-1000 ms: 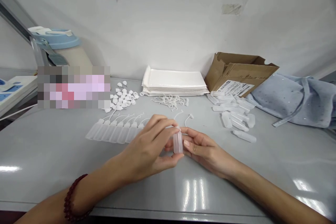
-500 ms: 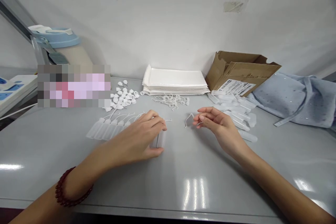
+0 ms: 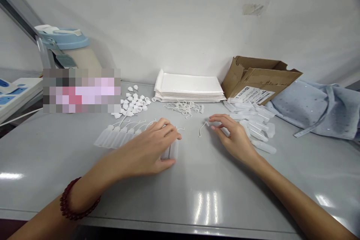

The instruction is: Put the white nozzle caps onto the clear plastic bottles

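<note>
At the far left stands a flask (image 3: pixel 81 55), and to its right a row of bottles (image 3: pixel 113 138) runs below scattered caps (image 3: pixel 134 104) to the left hand (image 3: pixel 153 144), whose thumb and fingers pinch the end bottle (image 3: pixel 173 150) at foot and neck. Behind the gap between the hands lies a heap of straps (image 3: pixel 186 108), with a single strap (image 3: pixel 201 128) nearer, just by the right hand (image 3: pixel 234 135), its thumb and forefinger apart. Farther right lie loose bottles (image 3: pixel 256 123), a box (image 3: pixel 270 79) and a cloth (image 3: pixel 317 110).
</note>
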The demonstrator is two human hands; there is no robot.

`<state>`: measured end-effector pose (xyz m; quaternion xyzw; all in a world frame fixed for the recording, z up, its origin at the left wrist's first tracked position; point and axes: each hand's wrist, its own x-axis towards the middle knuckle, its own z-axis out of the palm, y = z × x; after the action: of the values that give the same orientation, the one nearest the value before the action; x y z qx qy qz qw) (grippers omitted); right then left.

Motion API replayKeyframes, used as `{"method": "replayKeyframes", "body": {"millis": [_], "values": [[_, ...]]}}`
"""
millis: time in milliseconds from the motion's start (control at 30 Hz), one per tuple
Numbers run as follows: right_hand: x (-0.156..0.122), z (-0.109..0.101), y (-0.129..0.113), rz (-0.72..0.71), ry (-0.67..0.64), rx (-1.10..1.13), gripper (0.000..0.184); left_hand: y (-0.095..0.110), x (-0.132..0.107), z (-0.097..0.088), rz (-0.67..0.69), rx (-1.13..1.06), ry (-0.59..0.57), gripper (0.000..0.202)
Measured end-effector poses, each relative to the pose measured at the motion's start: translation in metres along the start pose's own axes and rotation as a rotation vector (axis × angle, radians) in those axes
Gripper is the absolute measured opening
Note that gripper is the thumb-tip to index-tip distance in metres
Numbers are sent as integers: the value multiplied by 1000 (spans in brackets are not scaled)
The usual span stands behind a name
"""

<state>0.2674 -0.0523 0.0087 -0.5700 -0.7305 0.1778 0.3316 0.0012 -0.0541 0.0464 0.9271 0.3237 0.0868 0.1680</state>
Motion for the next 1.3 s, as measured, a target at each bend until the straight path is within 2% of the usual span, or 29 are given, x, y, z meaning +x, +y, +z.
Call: {"method": "replayKeyframes", "body": {"millis": [133,400,533,733,800,867,933,1000,1133,1300], "values": [[2,1,3,-118,-40,-79,22,1,1,2,34,16,15,33],[3,2,8,-184,-88,-147,27,0,1,3,62,40,67,44],[4,5,10,-214,-58,-161,26,1,2,5,71,42,125,50],[1,6,7,-146,-4,-136,22,5,6,11,30,-5,254,33],[0,4,2,-72,13,-62,16,6,6,14,13,-22,298,29],[-2,2,-7,76,7,118,10,6,7,17,19,-30,348,25],[-4,-1,-18,257,-54,376,12,7,8,20,53,-39,393,24],[-7,-2,-30,373,-150,617,17,8,9,22,107,-54,416,24],[-14,-2,-49,409,-314,891,19,15,9,26,184,-95,368,23],[-21,-1,-59,430,-411,988,22,26,8,28,224,-209,325,15]]}}
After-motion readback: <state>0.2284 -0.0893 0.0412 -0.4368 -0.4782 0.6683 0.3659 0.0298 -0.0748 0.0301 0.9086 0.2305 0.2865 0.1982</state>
